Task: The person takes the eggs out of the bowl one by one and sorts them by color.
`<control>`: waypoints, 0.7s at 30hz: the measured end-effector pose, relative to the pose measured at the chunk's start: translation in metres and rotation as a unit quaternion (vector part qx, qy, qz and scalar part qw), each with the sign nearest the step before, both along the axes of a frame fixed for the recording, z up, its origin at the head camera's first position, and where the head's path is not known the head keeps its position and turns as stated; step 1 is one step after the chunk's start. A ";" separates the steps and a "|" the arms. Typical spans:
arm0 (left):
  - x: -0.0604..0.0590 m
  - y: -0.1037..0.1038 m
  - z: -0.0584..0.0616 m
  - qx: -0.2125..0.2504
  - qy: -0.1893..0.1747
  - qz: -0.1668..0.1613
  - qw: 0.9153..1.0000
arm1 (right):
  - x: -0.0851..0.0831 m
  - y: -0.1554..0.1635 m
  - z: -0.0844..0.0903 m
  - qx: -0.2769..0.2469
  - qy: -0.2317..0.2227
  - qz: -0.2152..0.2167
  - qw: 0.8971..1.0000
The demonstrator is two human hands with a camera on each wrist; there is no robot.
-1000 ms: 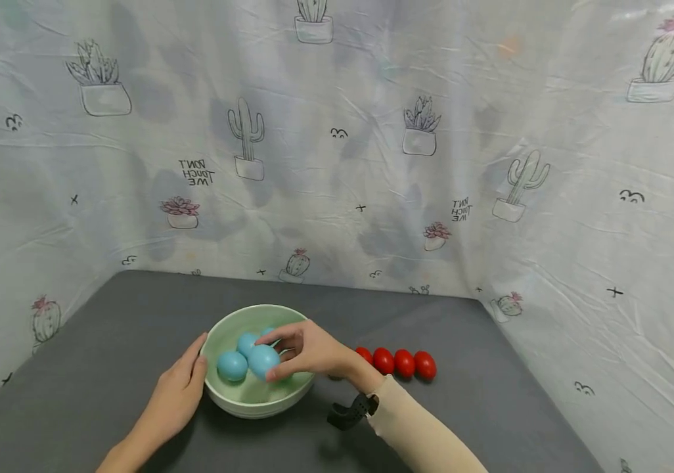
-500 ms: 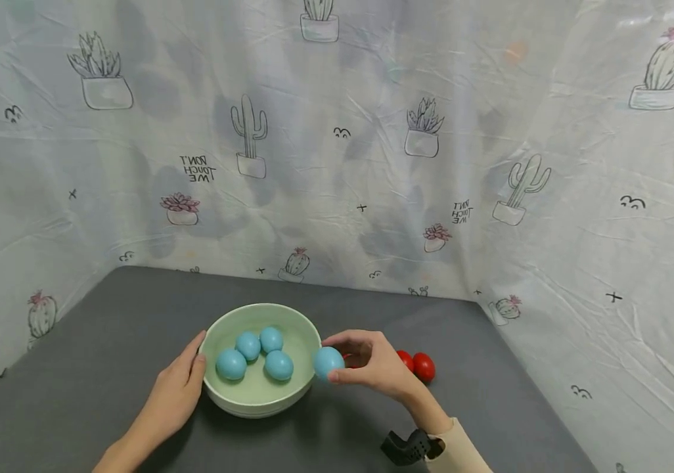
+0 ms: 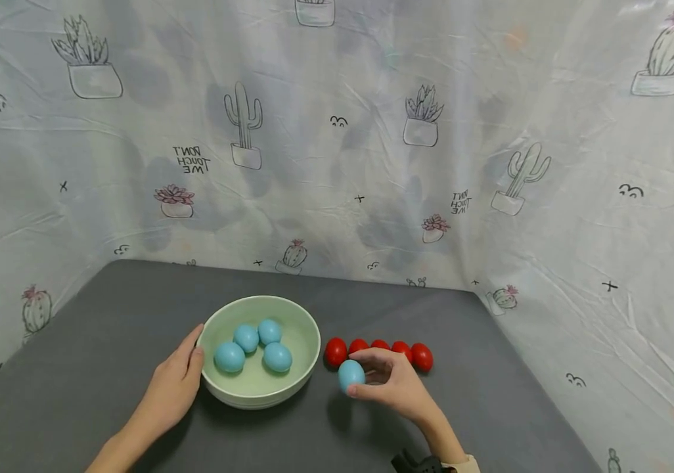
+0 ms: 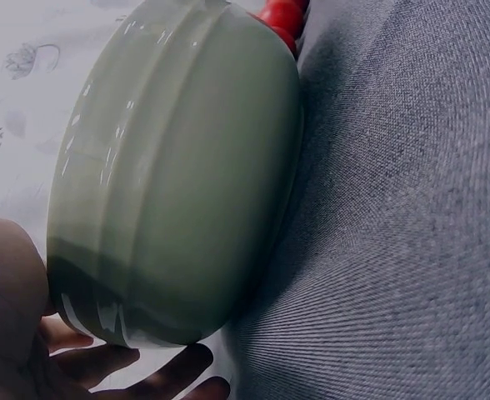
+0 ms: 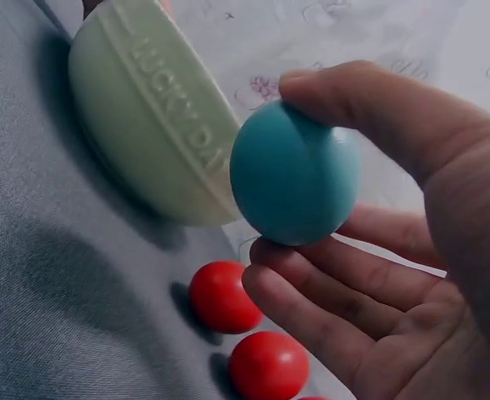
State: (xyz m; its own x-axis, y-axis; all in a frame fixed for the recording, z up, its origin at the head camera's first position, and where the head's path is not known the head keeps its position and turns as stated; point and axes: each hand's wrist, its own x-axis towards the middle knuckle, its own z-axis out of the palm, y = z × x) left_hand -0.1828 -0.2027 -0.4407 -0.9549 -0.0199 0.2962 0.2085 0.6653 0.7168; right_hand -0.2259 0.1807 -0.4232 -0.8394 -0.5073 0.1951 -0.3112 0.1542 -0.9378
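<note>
My right hand (image 3: pixel 393 384) pinches a light blue egg (image 3: pixel 351 376) between thumb and fingertips, above the table just right of a pale green bowl (image 3: pixel 257 387). In the right wrist view the thumb presses one side of the blue egg (image 5: pixel 293 173) and fingertips meet the opposite side. My left hand (image 3: pixel 171 384) rests along the bowl's left side, thumb close to the rim. Seen from the left wrist, its extended fingers (image 4: pixel 174 375) lie against the bowl's outer wall (image 4: pixel 187 175). Several blue eggs (image 3: pixel 246 337) lie inside the bowl.
A row of several red eggs (image 3: pixel 336 353) lies on the dark grey tabletop (image 3: pixel 154 289), right of the bowl and partly behind my right hand. Raised lettering marks the bowl's side (image 5: pixel 166 108). A cactus-print curtain (image 3: pixel 325 164) hangs round the back and sides.
My right hand has carried the blue egg from over the bowl out past its right rim, down toward the front of the red row. The left hand stays at the bowl.
</note>
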 end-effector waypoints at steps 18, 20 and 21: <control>-0.001 0.001 0.002 -0.004 -0.008 -0.002 1.000 | -0.013 -0.009 -0.027 0.100 0.005 0.027 0.995; -0.002 0.001 0.003 -0.004 -0.008 -0.002 1.000 | -0.013 -0.010 -0.028 0.101 0.012 0.021 0.995; -0.002 0.001 0.003 -0.004 -0.008 -0.002 1.000 | -0.013 -0.010 -0.029 0.101 0.016 0.020 0.995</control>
State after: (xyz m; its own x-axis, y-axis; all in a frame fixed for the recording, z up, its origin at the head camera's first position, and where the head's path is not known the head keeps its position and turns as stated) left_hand -0.1847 -0.2015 -0.4379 -0.9598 -0.0138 0.2802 0.1989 0.6710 0.7143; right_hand -0.2393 0.1706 -0.4523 -0.8133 -0.5710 0.1115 -0.3491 0.3257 -0.8787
